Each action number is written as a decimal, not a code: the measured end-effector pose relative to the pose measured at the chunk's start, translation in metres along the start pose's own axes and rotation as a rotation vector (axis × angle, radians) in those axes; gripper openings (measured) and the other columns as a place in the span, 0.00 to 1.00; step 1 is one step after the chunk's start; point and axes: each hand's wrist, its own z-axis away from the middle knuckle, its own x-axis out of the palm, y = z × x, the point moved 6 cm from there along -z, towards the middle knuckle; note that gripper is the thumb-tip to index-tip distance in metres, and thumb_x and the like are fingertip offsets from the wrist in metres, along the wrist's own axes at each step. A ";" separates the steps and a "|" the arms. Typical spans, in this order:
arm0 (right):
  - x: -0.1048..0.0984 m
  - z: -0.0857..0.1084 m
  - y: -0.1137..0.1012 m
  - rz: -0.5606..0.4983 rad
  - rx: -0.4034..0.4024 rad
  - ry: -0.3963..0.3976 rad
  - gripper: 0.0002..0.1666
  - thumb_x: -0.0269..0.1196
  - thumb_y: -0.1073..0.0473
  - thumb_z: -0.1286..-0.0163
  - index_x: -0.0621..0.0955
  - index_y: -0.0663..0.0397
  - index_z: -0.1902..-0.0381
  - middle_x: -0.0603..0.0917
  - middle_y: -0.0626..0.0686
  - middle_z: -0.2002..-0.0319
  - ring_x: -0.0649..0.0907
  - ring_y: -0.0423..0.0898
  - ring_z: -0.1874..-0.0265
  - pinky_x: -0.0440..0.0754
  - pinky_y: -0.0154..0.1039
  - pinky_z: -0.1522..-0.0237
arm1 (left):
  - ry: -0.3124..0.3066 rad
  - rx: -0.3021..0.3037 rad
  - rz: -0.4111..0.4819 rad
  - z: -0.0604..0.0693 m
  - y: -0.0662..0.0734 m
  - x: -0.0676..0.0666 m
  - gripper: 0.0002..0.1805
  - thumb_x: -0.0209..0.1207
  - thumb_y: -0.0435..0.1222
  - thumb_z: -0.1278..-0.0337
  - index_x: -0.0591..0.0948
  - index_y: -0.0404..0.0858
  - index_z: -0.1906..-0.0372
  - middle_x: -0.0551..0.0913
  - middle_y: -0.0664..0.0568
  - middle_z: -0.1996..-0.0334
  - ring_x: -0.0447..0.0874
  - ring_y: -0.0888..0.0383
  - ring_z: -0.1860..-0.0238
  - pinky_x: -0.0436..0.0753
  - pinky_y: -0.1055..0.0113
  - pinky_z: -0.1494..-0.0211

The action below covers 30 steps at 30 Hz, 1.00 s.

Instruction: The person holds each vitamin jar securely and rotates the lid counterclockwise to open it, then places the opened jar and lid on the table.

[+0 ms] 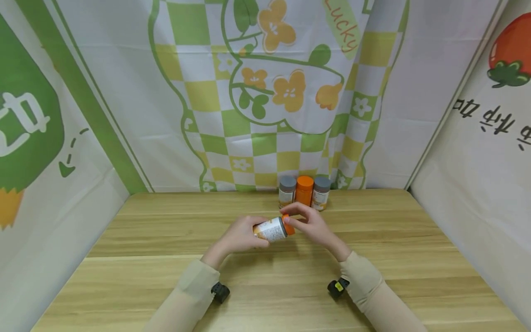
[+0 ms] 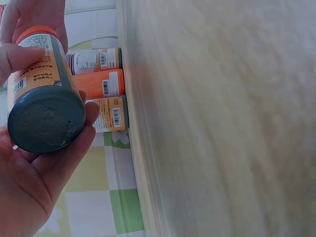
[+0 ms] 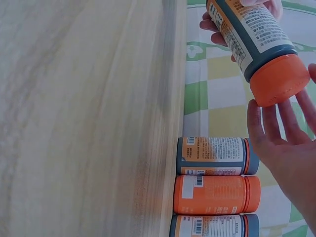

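A dark grey bottle (image 1: 269, 229) with a white and orange label and an orange cap (image 3: 279, 80) is held tilted above the table. My left hand (image 1: 242, 235) grips its body, thumb on the label and fingers round the other side. The bottle's dark base (image 2: 45, 121) faces the left wrist camera. At the other end, my right hand (image 1: 311, 226) has its thumb and fingertips about the orange cap. The cap sits on the bottle's mouth; whether it is tight cannot be seen.
Behind the hands, an orange bottle (image 1: 304, 191) stands between two grey-capped bottles, the left one (image 1: 286, 192) and the right one (image 1: 321, 193). They are near the back edge of the wooden table (image 1: 166, 230), before a patterned cloth (image 1: 257, 152).
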 end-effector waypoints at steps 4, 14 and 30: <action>0.000 -0.001 0.000 0.073 0.043 0.027 0.15 0.56 0.62 0.30 0.78 0.64 0.49 0.81 0.63 0.50 0.80 0.55 0.53 0.79 0.42 0.53 | 0.012 0.002 -0.019 0.000 0.001 -0.001 0.27 0.68 0.42 0.66 0.82 0.46 0.51 0.83 0.60 0.67 0.76 0.65 0.73 0.76 0.69 0.69; 0.003 0.000 0.010 0.065 0.271 0.002 0.21 0.53 0.53 0.27 0.75 0.62 0.44 0.82 0.60 0.52 0.80 0.44 0.59 0.81 0.49 0.56 | 0.026 -0.015 -0.035 0.001 0.000 -0.002 0.27 0.68 0.43 0.66 0.82 0.46 0.50 0.83 0.59 0.66 0.76 0.64 0.72 0.76 0.68 0.69; 0.003 0.001 0.011 0.067 0.301 -0.010 0.19 0.55 0.53 0.29 0.79 0.60 0.49 0.82 0.59 0.57 0.81 0.43 0.61 0.82 0.47 0.57 | 0.032 -0.014 -0.053 0.002 -0.002 -0.004 0.29 0.69 0.43 0.67 0.82 0.45 0.49 0.83 0.58 0.63 0.75 0.64 0.71 0.75 0.68 0.67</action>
